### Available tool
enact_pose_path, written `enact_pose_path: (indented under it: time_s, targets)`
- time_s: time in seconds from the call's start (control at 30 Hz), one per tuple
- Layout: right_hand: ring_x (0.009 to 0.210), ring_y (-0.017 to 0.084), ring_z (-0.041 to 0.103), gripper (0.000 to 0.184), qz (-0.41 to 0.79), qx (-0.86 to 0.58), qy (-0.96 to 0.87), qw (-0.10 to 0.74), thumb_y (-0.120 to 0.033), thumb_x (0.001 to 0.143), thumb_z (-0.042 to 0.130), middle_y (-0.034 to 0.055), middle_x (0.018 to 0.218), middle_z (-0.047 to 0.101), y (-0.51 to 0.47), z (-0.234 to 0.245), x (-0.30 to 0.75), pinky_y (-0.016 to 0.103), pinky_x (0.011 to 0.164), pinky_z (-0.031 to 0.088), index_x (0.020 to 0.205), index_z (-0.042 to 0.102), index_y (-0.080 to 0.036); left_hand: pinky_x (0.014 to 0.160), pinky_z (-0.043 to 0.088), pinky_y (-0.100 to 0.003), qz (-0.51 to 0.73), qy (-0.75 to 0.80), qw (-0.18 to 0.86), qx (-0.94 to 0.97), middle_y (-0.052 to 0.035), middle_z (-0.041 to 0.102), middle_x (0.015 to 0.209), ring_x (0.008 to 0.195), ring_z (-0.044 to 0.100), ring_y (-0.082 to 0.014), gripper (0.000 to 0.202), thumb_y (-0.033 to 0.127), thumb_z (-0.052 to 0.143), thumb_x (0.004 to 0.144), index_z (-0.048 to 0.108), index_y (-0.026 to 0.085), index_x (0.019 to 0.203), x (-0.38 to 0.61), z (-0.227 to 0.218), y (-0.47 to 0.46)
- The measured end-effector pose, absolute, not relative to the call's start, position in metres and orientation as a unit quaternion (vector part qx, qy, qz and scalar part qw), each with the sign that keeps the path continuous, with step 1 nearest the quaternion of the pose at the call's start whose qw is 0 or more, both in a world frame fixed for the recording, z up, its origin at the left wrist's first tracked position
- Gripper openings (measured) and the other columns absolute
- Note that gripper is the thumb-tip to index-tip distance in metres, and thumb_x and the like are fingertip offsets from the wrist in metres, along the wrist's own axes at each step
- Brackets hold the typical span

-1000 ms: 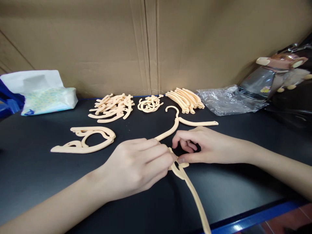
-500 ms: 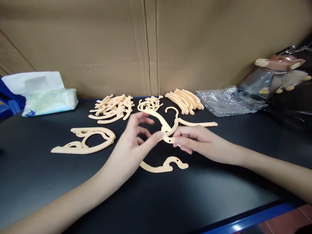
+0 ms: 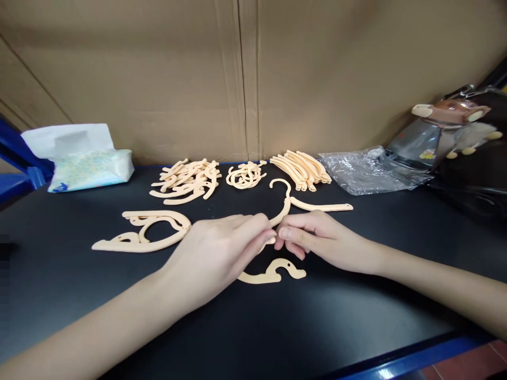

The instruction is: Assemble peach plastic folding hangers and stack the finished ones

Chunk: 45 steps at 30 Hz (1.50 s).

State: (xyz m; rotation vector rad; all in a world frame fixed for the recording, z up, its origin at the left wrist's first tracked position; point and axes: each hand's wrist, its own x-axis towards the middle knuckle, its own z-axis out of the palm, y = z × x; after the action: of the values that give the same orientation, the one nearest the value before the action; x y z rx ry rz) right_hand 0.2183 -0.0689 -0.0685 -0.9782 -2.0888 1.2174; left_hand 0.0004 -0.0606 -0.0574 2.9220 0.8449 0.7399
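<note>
My left hand (image 3: 222,243) is closed, palm down, around a beige plastic folding-hanger arm (image 3: 270,241); most of the arm is hidden, only a bit showing at the fingertips. Right beside those fingertips, my right hand (image 3: 312,235) is pinched, and what lies between its thumb and fingers is hidden. Just behind the hands lies a hanger hook (image 3: 285,190), near a straighter beige bar (image 3: 320,205). In front of them, another curved hanger arm (image 3: 261,278) with a notch and a small hole rests on the black table.
Left of my hands lies a folded hanger (image 3: 154,245). At the back are piles of curved arms (image 3: 188,182), hooks (image 3: 246,175) and straight bars (image 3: 301,169). A tissue pack (image 3: 93,168) stands left; a clear plastic bag (image 3: 360,171) and a bottle (image 3: 415,142) are right.
My left hand has turned palm down over the hanger arm, which now hardly shows. The right fingers have shifted slightly left and curled in. The view has shifted a little.
</note>
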Motion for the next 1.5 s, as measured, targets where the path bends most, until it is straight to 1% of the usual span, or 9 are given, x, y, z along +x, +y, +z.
enact_pose_path:
  time_s: [0.13, 0.23, 0.3, 0.37, 0.5, 0.6, 0.8, 1.23, 1.5]
  targets:
    - [0.063, 0.011, 0.051, 0.021, 0.307, -0.388, -0.823, 0.278, -0.033, 0.098, 0.051, -0.003, 0.069, 0.056, -0.058, -0.068, 0.221, 0.023, 0.059, 0.037, 0.089, 0.063, -0.017, 0.044, 0.024, -0.023, 0.24, 0.33, -0.02, 0.913, 0.0075, 0.043, 0.051, 0.041, 0.041, -0.0102, 0.033, 0.041, 0.04, 0.098, 0.044, 0.02, 0.073, -0.012, -0.05, -0.053]
    - [0.082, 0.015, 0.056, 0.013, 0.179, -0.363, -0.873, 0.27, -0.027, 0.095, 0.057, 0.002, 0.087, 0.061, -0.047, -0.07, 0.221, 0.027, 0.074, 0.042, 0.097, 0.064, -0.016, 0.044, 0.024, -0.023, 0.2, 0.384, -0.017, 0.901, 0.0075, 0.043, 0.05, 0.039, 0.041, -0.0116, 0.028, 0.038, 0.038, 0.097, 0.041, 0.021, 0.074, -0.02, -0.05, -0.047]
    - [0.095, 0.019, 0.056, 0.021, 0.113, -0.34, -0.903, 0.239, -0.03, 0.093, 0.06, 0.0063, 0.1, 0.062, -0.041, -0.073, 0.22, 0.031, 0.083, 0.042, 0.107, 0.064, -0.015, 0.044, 0.025, -0.024, 0.174, 0.417, -0.009, 0.892, 0.0061, 0.043, 0.05, 0.04, 0.042, -0.0129, 0.03, 0.035, 0.033, 0.097, 0.039, 0.022, 0.071, -0.024, -0.051, -0.042]
    - [0.097, 0.022, 0.054, 0.03, 0.061, -0.323, -0.924, 0.197, -0.036, 0.092, 0.062, 0.0086, 0.107, 0.061, -0.037, -0.075, 0.217, 0.035, 0.086, 0.041, 0.113, 0.064, -0.015, 0.046, 0.027, -0.024, 0.161, 0.439, 0.003, 0.884, 0.0048, 0.044, 0.05, 0.042, 0.044, -0.0138, 0.033, 0.037, 0.032, 0.096, 0.038, 0.022, 0.067, -0.028, -0.053, -0.039]
    - [0.09, 0.021, 0.052, 0.02, 0.011, -0.305, -0.937, 0.172, -0.031, 0.096, 0.055, 0.0072, 0.102, 0.063, -0.033, -0.08, 0.21, 0.037, 0.086, 0.039, 0.1, 0.068, -0.017, 0.048, 0.028, -0.025, 0.155, 0.441, 0.011, 0.884, 0.0022, 0.049, 0.051, 0.044, 0.047, -0.0149, 0.041, 0.045, 0.03, 0.096, 0.043, 0.022, 0.065, -0.032, -0.057, -0.036]
    - [0.089, 0.019, 0.052, 0.018, 0.017, -0.3, -0.933, 0.2, -0.027, 0.098, 0.051, 0.0057, 0.096, 0.064, -0.033, -0.083, 0.207, 0.034, 0.087, 0.037, 0.097, 0.066, -0.016, 0.046, 0.025, -0.026, 0.141, 0.425, 0.002, 0.894, 0.0021, 0.047, 0.047, 0.042, 0.045, -0.0144, 0.048, 0.049, 0.03, 0.097, 0.041, 0.021, 0.059, -0.033, -0.061, -0.039]
    - [0.085, 0.018, 0.053, 0.016, 0.061, -0.294, -0.918, 0.258, -0.025, 0.098, 0.051, 0.0047, 0.091, 0.066, -0.037, -0.085, 0.205, 0.033, 0.085, 0.037, 0.097, 0.062, -0.014, 0.044, 0.022, -0.023, 0.136, 0.405, -0.02, 0.904, 0.0061, 0.041, 0.046, 0.038, 0.04, -0.0122, 0.048, 0.057, 0.052, 0.087, 0.032, 0.022, 0.061, -0.029, -0.07, -0.045]
    - [0.085, 0.014, 0.059, 0.007, 0.185, -0.302, -0.884, 0.307, -0.021, 0.096, 0.056, 0.002, 0.093, 0.065, -0.042, -0.087, 0.206, 0.025, 0.077, 0.041, 0.099, 0.059, -0.017, 0.043, 0.021, -0.022, 0.128, 0.409, 0.011, 0.903, 0.0076, 0.037, 0.05, 0.038, 0.037, -0.0124, 0.041, 0.046, 0.046, 0.095, 0.026, 0.024, 0.068, -0.026, -0.071, -0.046]
    - [0.083, 0.011, 0.064, 0.008, 0.242, -0.311, -0.868, 0.3, -0.024, 0.096, 0.057, -0.0002, 0.092, 0.067, -0.041, -0.089, 0.207, 0.022, 0.074, 0.045, 0.099, 0.061, -0.018, 0.047, 0.021, -0.024, 0.053, 0.441, 0.057, 0.894, 0.0064, 0.039, 0.054, 0.044, 0.04, -0.0145, 0.039, 0.044, 0.045, 0.096, 0.027, 0.024, 0.068, -0.025, -0.07, -0.045]
